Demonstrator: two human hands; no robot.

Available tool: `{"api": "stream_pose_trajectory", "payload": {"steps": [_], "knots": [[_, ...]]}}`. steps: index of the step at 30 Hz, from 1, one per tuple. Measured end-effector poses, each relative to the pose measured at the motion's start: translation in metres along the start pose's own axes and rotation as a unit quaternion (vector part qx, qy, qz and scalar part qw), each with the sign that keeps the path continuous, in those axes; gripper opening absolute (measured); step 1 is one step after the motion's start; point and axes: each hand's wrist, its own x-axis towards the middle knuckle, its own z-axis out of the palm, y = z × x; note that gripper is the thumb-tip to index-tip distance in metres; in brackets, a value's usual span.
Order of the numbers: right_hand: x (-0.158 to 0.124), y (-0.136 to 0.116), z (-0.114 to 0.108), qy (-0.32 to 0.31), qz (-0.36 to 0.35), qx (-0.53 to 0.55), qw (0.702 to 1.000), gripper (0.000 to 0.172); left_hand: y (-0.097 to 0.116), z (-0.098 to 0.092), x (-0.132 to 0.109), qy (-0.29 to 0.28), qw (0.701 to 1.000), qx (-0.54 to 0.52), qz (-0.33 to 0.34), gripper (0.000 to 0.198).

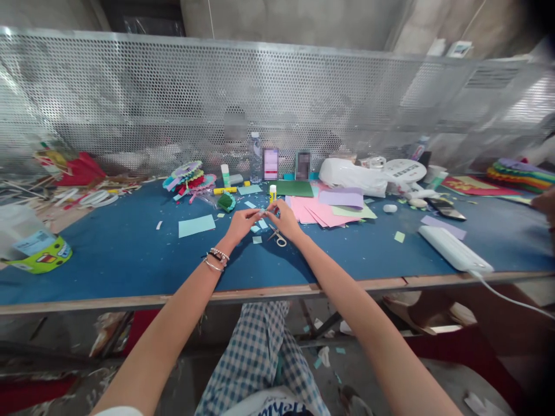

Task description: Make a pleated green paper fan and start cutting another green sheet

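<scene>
Both arms reach forward over the blue table (130, 254). My left hand (241, 223), with bracelets at the wrist, and my right hand (285, 219) meet at the fingertips, pinching a small light-blue paper piece (263, 214) between them. Small scissors (277, 236) lie on the table just under my right hand. Little blue paper scraps (256, 239) lie around the hands. A yellow-capped glue stick (273, 193) stands just beyond the fingers.
A light-blue sheet (196, 225) lies to the left, pink and purple sheets (323, 211) to the right. A white power strip (454, 248) sits at the right edge, a phone (446, 209) behind it. Folded paper fans (189, 178), a bottle (255, 156) and a perforated metal screen (173, 98) stand behind.
</scene>
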Motion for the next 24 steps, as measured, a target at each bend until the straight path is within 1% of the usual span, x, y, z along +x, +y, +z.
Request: {"api": "stream_pose_trajectory", "payload": {"steps": [3, 6, 8, 10, 12, 14, 18, 21, 24], "knots": [[0.000, 0.003, 0.003, -0.019, 0.051, 0.035, 0.998, 0.017, 0.000, -0.001, 0.000, 0.024, 0.999, 0.017, 0.012, 0.041], [0.001, 0.005, 0.005, -0.069, 0.087, 0.049, 0.993, 0.023, -0.002, -0.001, 0.001, 0.037, 0.999, 0.023, 0.018, 0.042], [0.002, 0.005, 0.006, -0.092, 0.110, 0.066, 0.987, 0.026, -0.003, 0.000, 0.002, 0.039, 0.999, 0.016, 0.012, 0.043], [0.003, 0.005, 0.006, -0.097, 0.123, 0.090, 0.984, 0.025, -0.002, 0.000, 0.001, 0.046, 0.999, 0.007, 0.000, 0.044], [0.004, 0.005, 0.007, -0.088, 0.128, 0.111, 0.982, 0.025, 0.000, 0.001, 0.000, 0.062, 0.998, -0.009, -0.023, 0.044], [0.004, 0.004, 0.007, -0.076, 0.133, 0.130, 0.980, 0.025, 0.004, 0.001, -0.002, 0.067, 0.995, -0.033, -0.060, 0.045], [0.003, -0.001, 0.006, -0.073, 0.133, 0.150, 0.977, 0.027, 0.008, 0.000, -0.004, 0.044, 0.989, -0.074, -0.123, 0.047], [0.001, -0.005, 0.006, -0.099, 0.120, 0.137, 0.978, 0.029, 0.006, -0.002, -0.003, 0.040, 0.987, -0.091, -0.127, 0.048], [0.000, -0.005, 0.006, -0.116, 0.109, 0.118, 0.980, 0.028, 0.004, -0.003, -0.001, 0.051, 0.987, -0.098, -0.117, 0.047]]}}
